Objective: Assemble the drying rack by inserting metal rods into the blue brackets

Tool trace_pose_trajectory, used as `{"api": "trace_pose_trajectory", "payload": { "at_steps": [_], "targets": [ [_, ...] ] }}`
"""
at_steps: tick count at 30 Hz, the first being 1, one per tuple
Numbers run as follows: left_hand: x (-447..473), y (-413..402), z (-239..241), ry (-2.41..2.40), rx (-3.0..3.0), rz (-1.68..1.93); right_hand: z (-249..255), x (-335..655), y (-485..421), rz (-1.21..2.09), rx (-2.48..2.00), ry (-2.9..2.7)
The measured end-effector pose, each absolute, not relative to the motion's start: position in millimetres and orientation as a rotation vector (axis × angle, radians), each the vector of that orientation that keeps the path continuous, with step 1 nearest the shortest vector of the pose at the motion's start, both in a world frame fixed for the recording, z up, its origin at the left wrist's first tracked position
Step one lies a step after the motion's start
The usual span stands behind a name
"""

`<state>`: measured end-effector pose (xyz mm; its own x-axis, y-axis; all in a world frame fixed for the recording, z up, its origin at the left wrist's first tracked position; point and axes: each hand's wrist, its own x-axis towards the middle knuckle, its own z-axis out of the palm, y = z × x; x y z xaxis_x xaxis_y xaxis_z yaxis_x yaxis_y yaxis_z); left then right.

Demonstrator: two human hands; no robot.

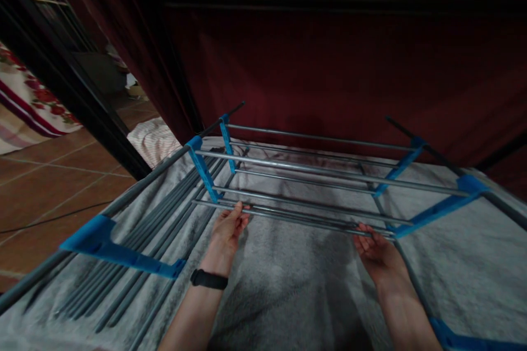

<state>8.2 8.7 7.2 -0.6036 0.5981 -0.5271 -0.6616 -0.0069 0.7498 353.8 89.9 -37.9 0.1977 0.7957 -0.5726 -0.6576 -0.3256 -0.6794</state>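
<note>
The left grip (228, 227) is closed on a grey rod (296, 220), thumb over the top, and the right grip (376, 249) has its fingers curled round it toward the other end; holding it at two spread points probably keeps so long a piece steady. The rod lies between the grips and runs out past the left one; whether a second rod close alongside is also held, I cannot tell. Just beyond each grip stand a left blue bracket (203, 170) and a right blue bracket (440, 211), with cross rods (329, 172) spanning them, seemingly spacing the frame. Left of the left grip, loose rods (135, 239) lie side by side on a grey blanket (280, 290), perhaps for easy reach.
</note>
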Motion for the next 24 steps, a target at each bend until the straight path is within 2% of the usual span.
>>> {"api": "trace_pose_trajectory", "payload": {
  "at_steps": [16,24],
  "targets": [
    [21.4,12.5,9.0,1.325,-0.026,1.591,-39.5,327.1,76.0,1.485,-1.061,-0.186],
    [22.2,13.9,9.6,1.365,-0.058,1.639,-29.8,319.2,73.0,1.512,-1.045,-0.143]
  ]
}}
